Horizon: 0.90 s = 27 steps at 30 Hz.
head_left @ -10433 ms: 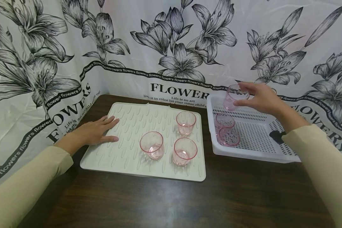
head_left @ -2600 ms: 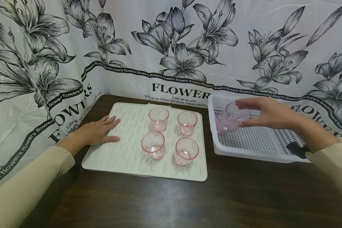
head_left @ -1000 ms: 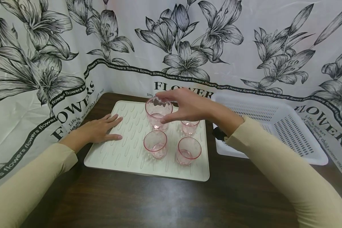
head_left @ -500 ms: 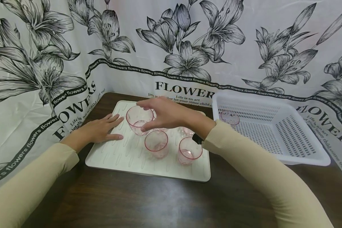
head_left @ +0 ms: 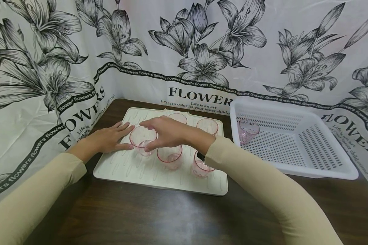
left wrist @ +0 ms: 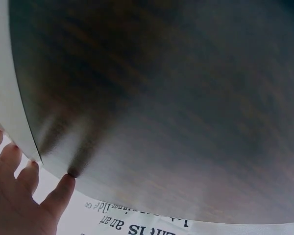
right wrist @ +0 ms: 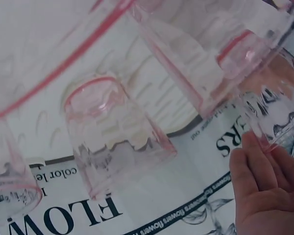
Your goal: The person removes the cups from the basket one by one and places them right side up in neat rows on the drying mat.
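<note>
My right hand (head_left: 168, 132) grips a clear pink-rimmed glass (head_left: 141, 140) by its sides, thumb at the front and fingers behind. That glass is upright, low over the left-middle part of the cream ridged drying mat (head_left: 125, 173). In the right wrist view, the fingers (right wrist: 257, 164) reach up against clear glass. My left hand (head_left: 110, 139) rests with fingers spread on the mat's left edge, just left of the held glass. More such glasses stand on the mat: a front-middle glass (head_left: 169, 158), a front-right glass (head_left: 202, 168), a back-right glass (head_left: 207, 126) and a partly hidden back glass (head_left: 178, 118).
A white perforated basket (head_left: 294, 168) stands right of the mat, with a pink-rimmed glass (head_left: 248, 131) at its left end. The dark wooden table (head_left: 159, 217) extends in front. A flower-printed cloth (head_left: 202, 64) hangs behind and at the left.
My right hand has carried a glass from the basket leftward over the mat and lowered it near the left hand. Earlier, another glass came onto the mat's back. The left hand stays put.
</note>
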Motion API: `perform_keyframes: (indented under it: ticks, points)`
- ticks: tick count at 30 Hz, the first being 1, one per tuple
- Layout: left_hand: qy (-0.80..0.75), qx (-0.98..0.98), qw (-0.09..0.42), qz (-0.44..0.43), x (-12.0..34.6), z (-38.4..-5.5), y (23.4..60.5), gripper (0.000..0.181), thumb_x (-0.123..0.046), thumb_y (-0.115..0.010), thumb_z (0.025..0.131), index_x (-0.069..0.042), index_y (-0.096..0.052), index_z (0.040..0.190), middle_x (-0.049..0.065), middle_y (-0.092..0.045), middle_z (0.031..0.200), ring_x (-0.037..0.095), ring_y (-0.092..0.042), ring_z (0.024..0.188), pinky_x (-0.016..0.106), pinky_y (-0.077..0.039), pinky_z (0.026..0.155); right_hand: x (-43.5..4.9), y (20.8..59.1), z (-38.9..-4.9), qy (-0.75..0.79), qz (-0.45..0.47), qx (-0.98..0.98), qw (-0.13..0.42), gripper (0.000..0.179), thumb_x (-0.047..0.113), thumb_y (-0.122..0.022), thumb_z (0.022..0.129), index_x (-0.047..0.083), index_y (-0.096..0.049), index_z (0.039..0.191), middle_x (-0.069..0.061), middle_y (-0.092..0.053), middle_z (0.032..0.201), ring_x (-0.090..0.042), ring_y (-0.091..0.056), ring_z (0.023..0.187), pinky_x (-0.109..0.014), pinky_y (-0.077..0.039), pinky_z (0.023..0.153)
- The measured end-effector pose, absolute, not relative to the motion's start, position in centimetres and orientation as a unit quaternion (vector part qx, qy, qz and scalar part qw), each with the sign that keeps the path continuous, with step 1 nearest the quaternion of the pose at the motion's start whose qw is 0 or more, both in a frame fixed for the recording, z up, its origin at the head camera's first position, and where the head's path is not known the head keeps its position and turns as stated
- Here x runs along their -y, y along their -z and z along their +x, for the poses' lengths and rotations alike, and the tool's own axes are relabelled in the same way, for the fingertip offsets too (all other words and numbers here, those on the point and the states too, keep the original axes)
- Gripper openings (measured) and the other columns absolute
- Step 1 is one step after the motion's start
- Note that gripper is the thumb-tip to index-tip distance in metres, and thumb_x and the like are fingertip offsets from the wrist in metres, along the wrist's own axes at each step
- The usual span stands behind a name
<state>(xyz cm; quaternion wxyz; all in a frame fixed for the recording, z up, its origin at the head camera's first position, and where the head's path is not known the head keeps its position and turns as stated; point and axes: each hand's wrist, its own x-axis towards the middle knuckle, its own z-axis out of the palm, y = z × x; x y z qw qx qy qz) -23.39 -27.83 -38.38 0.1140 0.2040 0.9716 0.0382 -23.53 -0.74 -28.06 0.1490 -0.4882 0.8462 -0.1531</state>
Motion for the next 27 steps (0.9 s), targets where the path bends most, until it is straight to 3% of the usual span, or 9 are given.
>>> perform_keyframes:
  ticks: [11,27]
  points:
    - [-0.034,-0.97,0.106,0.217,28.0,-23.2,38.3,0.086,-0.062,-0.053,0.095,-0.009,-0.027,0.157,0.023,-0.025,0.16,0.051,-0.022,0.144,0.07,-0.034,0.101,1.6,29.7,-23.3,0.111,-0.485,-0.848,0.184,0.081,0.035,-0.074,0.092,0.0,-0.034,0.153,-0.013,-0.047,0.151,-0.021,-0.044,0.139,-0.029,-0.033,0.113]
    - [-0.023,-0.969,0.099,0.224,28.0,-23.4,38.5,0.087,-0.062,-0.053,0.094,-0.008,-0.027,0.157,0.024,-0.026,0.159,0.051,-0.023,0.144,0.069,-0.036,0.102,1.8,29.8,-23.3,0.08,-0.485,-0.852,0.181,0.081,0.039,-0.071,0.093,0.003,-0.032,0.154,-0.01,-0.042,0.154,-0.021,-0.038,0.143,-0.03,-0.027,0.117]
